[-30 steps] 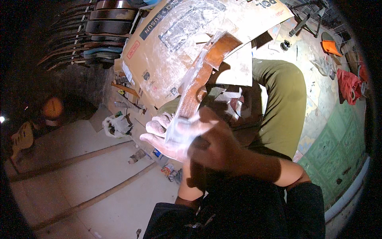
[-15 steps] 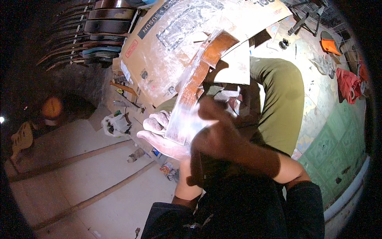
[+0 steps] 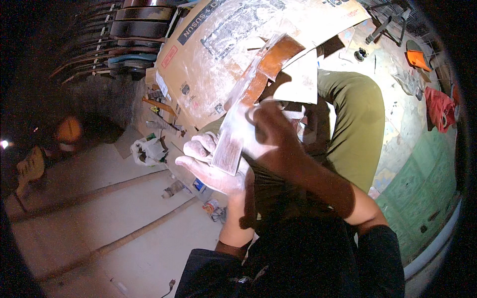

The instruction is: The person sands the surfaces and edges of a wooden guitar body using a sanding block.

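Dusty cardboard [image 3: 198, 82] beyond; wood [image 3: 254, 89] slants far-right from unclenched left hand [image 3: 217, 178] under near end; right hand [image 3: 276, 136] nearer middle, closure unclear.

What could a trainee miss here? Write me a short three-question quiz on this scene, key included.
1. True or false: the left hand is beneath the near end of the wooden piece.
2. Where is the right hand? A: on a trousered knee; B: over the wooden piece; C: out of view.
3. What marks the printed face of the cardboard sheet?

Key: 1. True. 2. B. 3. Whitish, dusty-looking smears.
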Demonstrator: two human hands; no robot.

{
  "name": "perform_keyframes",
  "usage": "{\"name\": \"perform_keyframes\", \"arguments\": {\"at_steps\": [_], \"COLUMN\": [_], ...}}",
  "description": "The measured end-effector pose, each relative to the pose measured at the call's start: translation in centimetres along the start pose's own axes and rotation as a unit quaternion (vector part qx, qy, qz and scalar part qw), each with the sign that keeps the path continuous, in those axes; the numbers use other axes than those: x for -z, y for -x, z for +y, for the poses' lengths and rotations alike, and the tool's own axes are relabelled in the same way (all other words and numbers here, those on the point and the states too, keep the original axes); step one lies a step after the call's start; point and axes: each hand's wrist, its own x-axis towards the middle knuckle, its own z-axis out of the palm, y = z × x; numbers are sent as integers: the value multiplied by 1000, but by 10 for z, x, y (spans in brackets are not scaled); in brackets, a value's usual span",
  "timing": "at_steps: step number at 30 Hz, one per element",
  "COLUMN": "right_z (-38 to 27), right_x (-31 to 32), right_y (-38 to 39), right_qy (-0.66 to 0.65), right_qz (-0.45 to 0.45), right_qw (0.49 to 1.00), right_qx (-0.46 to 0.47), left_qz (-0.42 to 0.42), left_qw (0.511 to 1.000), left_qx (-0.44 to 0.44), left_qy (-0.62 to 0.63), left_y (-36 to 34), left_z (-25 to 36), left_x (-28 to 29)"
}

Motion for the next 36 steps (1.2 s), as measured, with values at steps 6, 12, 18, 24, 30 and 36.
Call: {"name": "perform_keyframes", "arguments": {"at_steps": [6,12,18,24,30,36], "right_z": [-3,9,-31,-16,-16,-3], "right_x": [-14,-11,-4,-4,-5,-4], "right_y": [15,21,22,11,3,-3], "right_qy": [-26,19,-68,-59,-107,-26], "right_qz": [26,31,-22,-2,13,10], "right_qw": [998,998,995,998,992,999], "right_qx": [48,55,74,-1,-58,46], "left_qz": [12,-4,3,100,183,25], "left_qw": [999,1000,999,994,982,997], "left_qx": [-12,-11,-6,-13,-29,-63], "left_qy": [-38,7,32,34,-47,-33], "left_y": [2,3,4,3,6,4], "left_z": [2,-2,-6,-7,-8,-10], "left_x": [4,3,0,-16,-32,-3]}}
